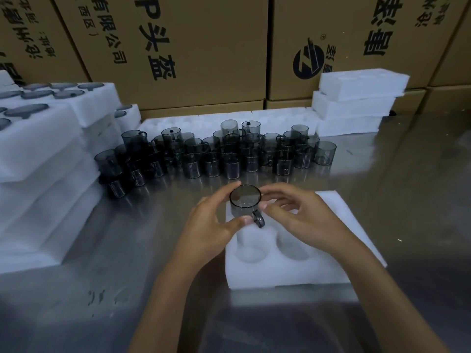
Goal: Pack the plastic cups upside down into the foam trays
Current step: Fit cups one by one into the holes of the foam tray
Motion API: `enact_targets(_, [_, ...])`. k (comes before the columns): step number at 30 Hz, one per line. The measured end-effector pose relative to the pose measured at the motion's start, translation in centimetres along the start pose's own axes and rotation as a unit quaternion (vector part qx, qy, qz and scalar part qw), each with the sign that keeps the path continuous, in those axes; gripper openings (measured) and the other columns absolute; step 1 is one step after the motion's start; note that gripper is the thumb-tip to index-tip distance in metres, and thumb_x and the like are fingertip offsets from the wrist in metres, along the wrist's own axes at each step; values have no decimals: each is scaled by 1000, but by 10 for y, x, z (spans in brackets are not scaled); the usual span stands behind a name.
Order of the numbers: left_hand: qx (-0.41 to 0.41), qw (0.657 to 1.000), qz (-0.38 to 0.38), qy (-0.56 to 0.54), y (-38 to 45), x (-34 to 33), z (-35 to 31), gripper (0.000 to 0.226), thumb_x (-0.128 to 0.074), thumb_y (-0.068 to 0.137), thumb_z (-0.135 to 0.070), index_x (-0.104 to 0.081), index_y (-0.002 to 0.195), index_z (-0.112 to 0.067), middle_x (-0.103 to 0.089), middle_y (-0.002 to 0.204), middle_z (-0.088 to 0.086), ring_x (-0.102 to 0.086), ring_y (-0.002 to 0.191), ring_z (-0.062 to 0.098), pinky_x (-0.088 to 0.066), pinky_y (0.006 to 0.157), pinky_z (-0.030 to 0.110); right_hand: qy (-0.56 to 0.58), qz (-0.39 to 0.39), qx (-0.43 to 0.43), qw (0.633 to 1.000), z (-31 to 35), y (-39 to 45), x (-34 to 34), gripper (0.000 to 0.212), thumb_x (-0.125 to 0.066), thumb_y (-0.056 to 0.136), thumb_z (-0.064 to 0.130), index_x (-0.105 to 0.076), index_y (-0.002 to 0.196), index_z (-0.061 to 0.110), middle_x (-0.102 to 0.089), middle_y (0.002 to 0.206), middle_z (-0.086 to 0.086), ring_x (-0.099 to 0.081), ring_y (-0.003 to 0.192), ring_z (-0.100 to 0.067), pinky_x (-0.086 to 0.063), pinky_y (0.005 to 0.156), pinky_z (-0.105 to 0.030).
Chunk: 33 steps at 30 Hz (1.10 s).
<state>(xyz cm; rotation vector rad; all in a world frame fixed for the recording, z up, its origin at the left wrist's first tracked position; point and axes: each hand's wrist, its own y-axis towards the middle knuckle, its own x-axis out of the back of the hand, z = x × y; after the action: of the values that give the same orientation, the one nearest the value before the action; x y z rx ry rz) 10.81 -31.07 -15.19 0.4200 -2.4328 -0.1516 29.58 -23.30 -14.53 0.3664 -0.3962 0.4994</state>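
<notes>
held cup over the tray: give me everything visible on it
The cup is a small, smoke-grey, see-through plastic cylinder with a dark loop handle on its near side, pointing toward the person. A round end faces the camera; whether that is base or mouth is unclear. It sits at the far left corner of the white foam tray, above the two empty round pockets. The left hand holds its left side, thumb near the handle; the right hand touches its right side with its fingers.

Dim, bluish light; soft glare on the steel table point(407, 187), edges bent and slightly blurred.
</notes>
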Motion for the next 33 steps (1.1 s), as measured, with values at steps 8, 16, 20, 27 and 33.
enact_targets(8, [42,991,53,-117,-1,2,1,59,-59,85,-57,-49,142,-44,-49,146,-22,-36,138,-6,-29,118,29,-82,-13,11,996,-6,0,-3,32,-66,95,33,-68,127,36,-69,117,21,-57,112,-3,-47,99,-28])
enact_targets(16, [42,992,82,-81,4,-2,14,44,-63,95,-35,-53,138,-41,-27,159,-20,-17,147,-2,-20,113,27,-289,19,26,957,-7,-1,-4,31,-55,99,41,-67,128,39,-49,150,16,-28,143,-8,-19,111,-32])
enact_targets(20, [71,980,84,-168,4,-6,14,38,-65,95,-29,-57,125,-51,-58,136,-23,-52,126,-4,-44,95,10,-254,27,-10,967,-5,-2,-4,34,-57,98,39,-60,131,49,-45,152,19,-25,147,-9,-7,123,-44])
enact_targets(27, [123,964,-35,-232,8,-10,14,38,-57,92,0,-72,114,-27,-73,108,-8,-69,92,0,-52,71,12,-151,25,-21,988,9,0,-22,31,-64,96,28,-69,127,31,-55,142,13,-39,139,-9,-18,122,-35])
enact_targets(33, [163,946,-106,-258,9,3,23,32,-60,90,0,-77,99,-25,-75,96,-5,-70,82,6,-52,62,16,14,-15,-74,997,16,39,-17,26,-61,96,7,-71,117,17,-68,115,6,-61,96,4,-41,80,1])
